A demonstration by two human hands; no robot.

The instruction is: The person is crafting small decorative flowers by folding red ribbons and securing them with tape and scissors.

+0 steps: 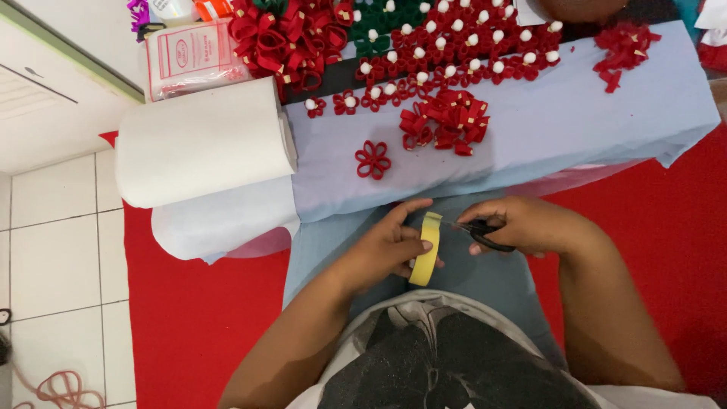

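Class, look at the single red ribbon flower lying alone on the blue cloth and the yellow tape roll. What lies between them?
In the head view, only bare blue cloth separates the red ribbon flower from the yellow tape roll.

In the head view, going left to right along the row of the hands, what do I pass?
White floor tiles → red mat → left hand → yellow tape roll → black-handled scissors → right hand → red mat again on the far right.
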